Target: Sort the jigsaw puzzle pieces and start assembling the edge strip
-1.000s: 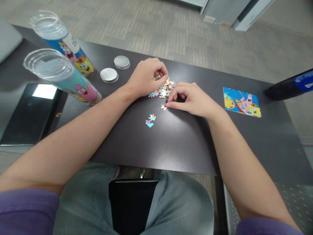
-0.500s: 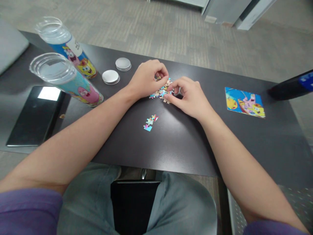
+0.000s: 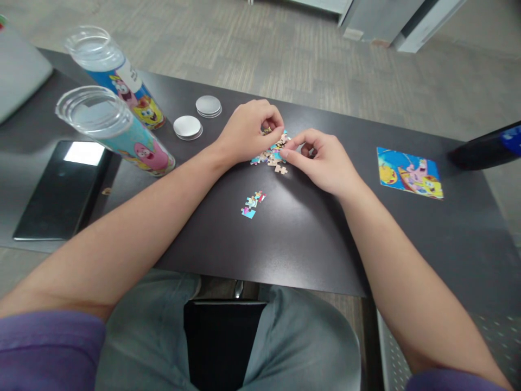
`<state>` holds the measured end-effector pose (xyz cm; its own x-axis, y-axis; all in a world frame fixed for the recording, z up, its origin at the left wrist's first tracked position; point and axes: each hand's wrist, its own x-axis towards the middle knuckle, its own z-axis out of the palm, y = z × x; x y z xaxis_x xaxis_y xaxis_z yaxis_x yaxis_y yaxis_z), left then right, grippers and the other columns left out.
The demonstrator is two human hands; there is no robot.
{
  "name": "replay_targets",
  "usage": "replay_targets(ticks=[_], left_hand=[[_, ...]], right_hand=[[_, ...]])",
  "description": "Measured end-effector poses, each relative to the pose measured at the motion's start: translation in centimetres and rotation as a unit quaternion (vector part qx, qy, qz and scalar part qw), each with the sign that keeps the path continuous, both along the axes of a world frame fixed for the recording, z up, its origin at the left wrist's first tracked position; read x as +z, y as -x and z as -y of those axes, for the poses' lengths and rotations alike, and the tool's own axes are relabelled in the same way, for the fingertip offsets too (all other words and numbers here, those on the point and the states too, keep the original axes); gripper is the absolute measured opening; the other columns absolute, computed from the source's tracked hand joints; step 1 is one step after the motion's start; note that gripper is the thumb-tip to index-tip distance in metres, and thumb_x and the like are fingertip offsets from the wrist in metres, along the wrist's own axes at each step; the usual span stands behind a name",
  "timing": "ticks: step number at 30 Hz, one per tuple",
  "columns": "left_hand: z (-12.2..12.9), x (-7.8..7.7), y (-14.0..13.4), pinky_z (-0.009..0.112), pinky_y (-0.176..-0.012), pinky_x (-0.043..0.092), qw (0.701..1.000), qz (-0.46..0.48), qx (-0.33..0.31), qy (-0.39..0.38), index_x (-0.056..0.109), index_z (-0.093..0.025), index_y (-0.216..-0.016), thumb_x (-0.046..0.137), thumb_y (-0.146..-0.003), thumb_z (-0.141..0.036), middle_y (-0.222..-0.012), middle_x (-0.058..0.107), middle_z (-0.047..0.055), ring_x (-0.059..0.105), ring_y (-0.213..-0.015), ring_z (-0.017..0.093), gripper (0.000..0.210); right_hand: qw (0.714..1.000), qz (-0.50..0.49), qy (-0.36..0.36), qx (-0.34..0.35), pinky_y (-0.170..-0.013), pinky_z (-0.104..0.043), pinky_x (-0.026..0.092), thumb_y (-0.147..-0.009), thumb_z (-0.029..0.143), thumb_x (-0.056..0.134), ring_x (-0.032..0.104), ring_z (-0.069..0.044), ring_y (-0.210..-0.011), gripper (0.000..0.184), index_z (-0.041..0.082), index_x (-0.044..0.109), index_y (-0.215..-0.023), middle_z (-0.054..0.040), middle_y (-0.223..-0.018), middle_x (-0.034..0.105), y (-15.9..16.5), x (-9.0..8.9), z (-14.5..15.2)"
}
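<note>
A small heap of jigsaw puzzle pieces [image 3: 266,158] lies between my hands at the middle of the table. My left hand [image 3: 253,130] reaches over the heap's far left side, fingers curled and thumb against the forefinger; anything in that pinch is hidden. From the right, my right hand [image 3: 321,161] brings its thumb and forefinger close together at the heap's edge; whether a piece is between them cannot be made out. One brown, back-up puzzle piece [image 3: 280,169] sits at the near edge. Closer to me lies a short strip of joined puzzle pieces [image 3: 251,205].
Two clear-topped cartoon tubes [image 3: 142,149] stand at left, beside two stacks of round silvery lids [image 3: 187,126]. A black tablet-like slab [image 3: 52,195] lies nearer the left edge. At right are a cartoon picture card [image 3: 409,174] and a dark bottle-like object [image 3: 480,149].
My right hand has shifted slightly right, uncovering more of the brown piece at the heap's near edge. My left hand stays over the heap. The whole view has drifted a little.
</note>
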<state>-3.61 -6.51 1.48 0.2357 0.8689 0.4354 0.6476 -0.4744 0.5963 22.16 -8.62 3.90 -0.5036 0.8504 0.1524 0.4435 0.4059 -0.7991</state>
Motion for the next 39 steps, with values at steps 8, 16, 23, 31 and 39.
replay_targets(ticks=[8,16,23,31,39], left_hand=[[0.0,0.2,-0.1,0.049,-0.105,0.07,1.0,0.022,0.001,0.018,0.082,-0.031,-0.093,0.087,-0.097,-0.03,-0.11,0.092,0.007,0.086,-0.11,0.031,0.007],[-0.3,0.6,-0.3,0.056,-0.106,0.07,0.999,0.036,0.009,0.021,0.077,-0.036,-0.085,0.087,-0.093,-0.039,-0.099,0.089,0.005,0.084,-0.109,0.035,0.013],[-0.5,0.4,-0.1,0.059,-0.106,0.067,0.999,0.031,-0.002,0.012,0.075,-0.037,-0.083,0.081,-0.092,-0.038,-0.104,0.089,0.005,0.084,-0.107,0.035,0.011],[-0.2,0.5,-0.2,0.058,-0.106,0.067,0.999,0.029,-0.001,0.019,0.078,-0.037,-0.086,0.085,-0.092,-0.045,-0.102,0.088,0.006,0.085,-0.111,0.037,0.011],[-0.3,0.6,-0.4,0.059,-0.1,0.068,0.997,0.064,0.002,0.033,0.077,-0.04,-0.084,0.087,-0.088,-0.055,-0.095,0.085,0.006,0.083,-0.109,0.039,0.019]], right_hand=[[0.996,0.042,-0.024,0.069,-0.12,-0.063,0.056,-0.101,0.052,0.106,0.071,-0.039,-0.122,0.027,0.03,0.092,-0.096,-0.0101,-0.12,0.08,-0.6,1.6,0.4],[0.977,0.156,-0.057,0.133,-0.124,-0.069,0.051,-0.104,0.054,0.106,0.064,-0.045,-0.129,0.027,0.03,0.095,-0.099,-0.0114,-0.119,0.076,0.2,2.0,2.2],[0.965,0.189,-0.07,0.169,-0.126,-0.067,0.051,-0.105,0.043,0.104,0.066,-0.045,-0.133,0.017,0.031,0.094,-0.097,-0.011,-0.123,0.078,1.4,2.6,3.6],[0.983,0.116,-0.102,0.096,-0.129,-0.072,0.046,-0.115,0.043,0.094,0.068,-0.046,-0.13,0.017,0.028,0.088,-0.109,-0.0144,-0.126,0.083,-0.6,3.3,1.8],[0.967,0.139,-0.052,0.208,-0.125,-0.066,0.045,-0.107,0.051,0.104,0.064,-0.044,-0.13,0.018,0.034,0.096,-0.104,-0.0103,-0.118,0.078,1.3,2.6,3.0]])
